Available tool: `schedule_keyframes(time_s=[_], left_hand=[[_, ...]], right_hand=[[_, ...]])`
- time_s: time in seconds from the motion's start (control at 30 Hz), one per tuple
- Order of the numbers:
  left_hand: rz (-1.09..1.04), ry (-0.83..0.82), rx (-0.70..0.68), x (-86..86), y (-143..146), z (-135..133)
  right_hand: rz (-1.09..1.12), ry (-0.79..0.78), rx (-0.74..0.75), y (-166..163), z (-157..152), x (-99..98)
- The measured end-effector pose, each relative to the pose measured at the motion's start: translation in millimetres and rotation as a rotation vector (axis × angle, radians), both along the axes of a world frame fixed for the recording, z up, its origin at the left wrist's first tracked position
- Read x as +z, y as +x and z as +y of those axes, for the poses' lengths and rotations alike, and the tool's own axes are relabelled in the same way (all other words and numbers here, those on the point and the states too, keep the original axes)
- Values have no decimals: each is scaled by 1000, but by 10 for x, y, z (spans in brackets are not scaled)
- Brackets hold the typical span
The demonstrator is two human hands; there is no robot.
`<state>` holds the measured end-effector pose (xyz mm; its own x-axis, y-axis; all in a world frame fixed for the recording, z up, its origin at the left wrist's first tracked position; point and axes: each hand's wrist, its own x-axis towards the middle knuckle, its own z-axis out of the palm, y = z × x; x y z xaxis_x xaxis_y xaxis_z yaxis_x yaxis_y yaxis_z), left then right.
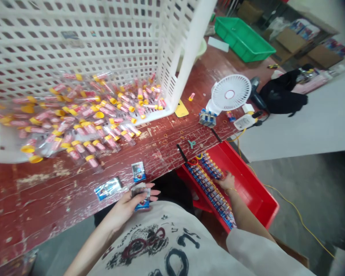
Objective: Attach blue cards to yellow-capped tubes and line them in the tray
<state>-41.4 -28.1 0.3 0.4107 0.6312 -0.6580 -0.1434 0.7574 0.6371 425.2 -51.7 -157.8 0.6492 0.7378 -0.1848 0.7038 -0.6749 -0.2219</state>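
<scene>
In my left hand [138, 197], at the table's front edge, a small blue-and-silver packet [143, 203] is held under the thumb, with the fingers stretched behind it. Two similar packets lie close by on the table: one upright-facing packet [138, 171] and one shiny packet [108, 188]. My right hand [227, 182] reaches down into a red bin [257, 191]. Its fingers are bent at the near end of a short row of small blue-and-yellow pieces [210, 165]; what they grip is hidden. A longer row of such pieces [211, 193] runs beside it.
A large white basket [178, 76] on the red table [161, 153] holds many yellow-capped clear tubes [89, 111], some spilling over its front. To the right stand a white fan [231, 92], a bundle of tubes [207, 118], a white bottle [244, 122] and a green bin [241, 38].
</scene>
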Motion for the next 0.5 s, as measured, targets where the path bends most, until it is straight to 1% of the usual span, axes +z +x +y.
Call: schedule_keyframes(time_s=[0.07, 0.1, 0.17, 0.2, 0.23, 0.27, 0.3, 0.37, 0.4, 0.43, 0.5], left_hand=[[-12, 2, 49, -2, -18, -32], [-10, 9, 65, -5, -32, -36], [21, 30, 124, -17, -72, -17], [43, 42, 170, -25, -99, 3], [65, 55, 224, -33, -128, 25], [84, 72, 286, -39, -159, 47], [101, 90, 355, -42, -189, 67], [121, 105, 469, -34, -247, 96], [124, 101, 513, -22, -273, 104], [119, 95, 548, -7, -299, 109], [81, 87, 573, 28, -345, 107]], right_hand=[[-15, 54, 23, -64, 38, 147], [-31, 127, 42, -136, 92, 235], [-37, 355, 117, -425, 278, 437], [-8, 490, 185, -660, 405, 553], [56, 606, 280, -958, 546, 675], [149, 679, 401, -1309, 698, 797], [274, 705, 557, -1697, 857, 911], [502, 670, 851, -2495, 1179, 1083], [559, 668, 932, -2860, 1333, 1130], [588, 659, 971, -3178, 1472, 1150], [622, 606, 976, -3636, 1683, 1127]])
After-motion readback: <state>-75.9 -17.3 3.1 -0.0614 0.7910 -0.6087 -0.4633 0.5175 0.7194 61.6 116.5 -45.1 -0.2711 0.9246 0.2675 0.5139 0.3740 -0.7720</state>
